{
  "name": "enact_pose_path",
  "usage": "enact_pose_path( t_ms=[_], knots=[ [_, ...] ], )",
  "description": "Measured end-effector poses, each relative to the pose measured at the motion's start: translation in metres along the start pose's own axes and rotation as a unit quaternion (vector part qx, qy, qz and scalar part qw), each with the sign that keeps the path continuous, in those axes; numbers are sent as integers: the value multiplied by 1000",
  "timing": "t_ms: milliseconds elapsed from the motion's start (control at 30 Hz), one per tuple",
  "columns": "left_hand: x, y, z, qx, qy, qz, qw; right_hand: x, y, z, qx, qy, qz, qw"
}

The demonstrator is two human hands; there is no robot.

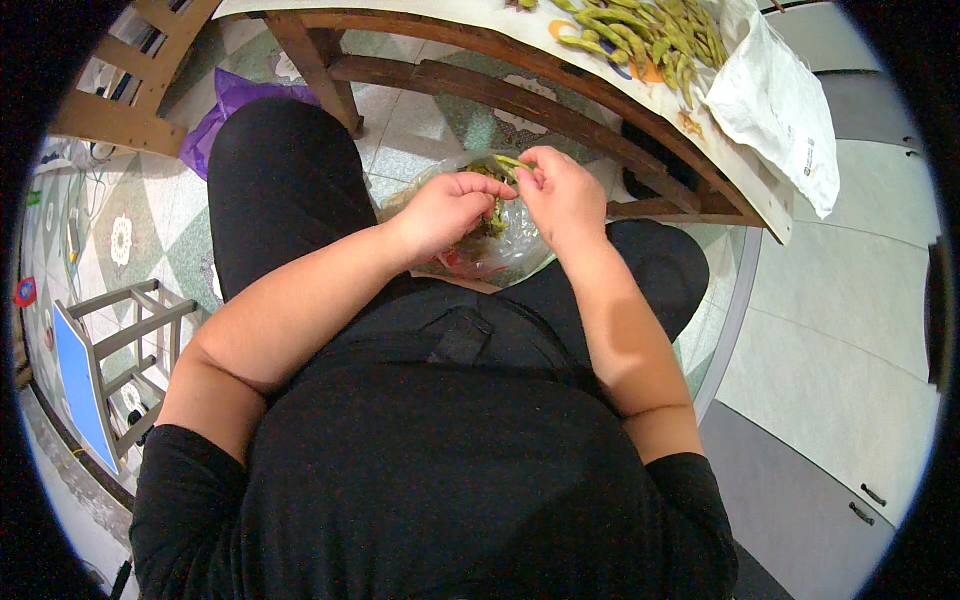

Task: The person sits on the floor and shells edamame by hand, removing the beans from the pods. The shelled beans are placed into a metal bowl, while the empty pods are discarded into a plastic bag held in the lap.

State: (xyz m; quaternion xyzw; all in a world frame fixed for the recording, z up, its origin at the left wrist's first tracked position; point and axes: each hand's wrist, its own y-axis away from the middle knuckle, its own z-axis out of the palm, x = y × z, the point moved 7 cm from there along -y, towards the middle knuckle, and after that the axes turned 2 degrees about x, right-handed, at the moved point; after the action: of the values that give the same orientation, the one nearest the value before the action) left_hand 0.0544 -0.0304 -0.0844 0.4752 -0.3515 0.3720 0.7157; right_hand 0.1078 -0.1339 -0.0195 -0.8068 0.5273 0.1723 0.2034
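Between my knees sits an open clear plastic bag [525,238] with green and brownish bits of pods inside. Over its mouth my hands meet, almost fingertip to fingertip. A green soybean pod [508,161] shows at the fingers of my right hand [566,200], which pinch it. My left hand [445,212] is closed, its forefinger reaching to the right fingertips and its thumb bent beneath. Whatever the left fingers hold is too small or hidden to make out. Many more green pods [655,35] lie heaped on the table above.
The wooden table [480,85] with a light cover stands just ahead. A white sack [775,105] hangs over its right corner. A purple bag [205,130] lies beside my left knee. Further left is a blue-topped stool [85,385]; pale cabinets [830,300] line the right side.
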Motion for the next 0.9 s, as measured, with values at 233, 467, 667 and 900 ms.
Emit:
enact_pose_path(
  t_ms=[233, 467, 667, 900],
  knots=[
    [9, 4, 2, 6, 0, -4, 1000, 17, -1, 9, -57, -103, 25, 993],
    [6, 2, -1, 15, 18, 4, 1000, 19, 8, 33, -201, -395, 143, 885],
    [5, 1, -2, 16, 13, 12, 1000, 19, 6, 29, -197, -410, 164, 875],
    [1, -4, -17, 86, 64, 5, 994, 29, 4, 27, -180, -428, 227, 856]
  ],
)
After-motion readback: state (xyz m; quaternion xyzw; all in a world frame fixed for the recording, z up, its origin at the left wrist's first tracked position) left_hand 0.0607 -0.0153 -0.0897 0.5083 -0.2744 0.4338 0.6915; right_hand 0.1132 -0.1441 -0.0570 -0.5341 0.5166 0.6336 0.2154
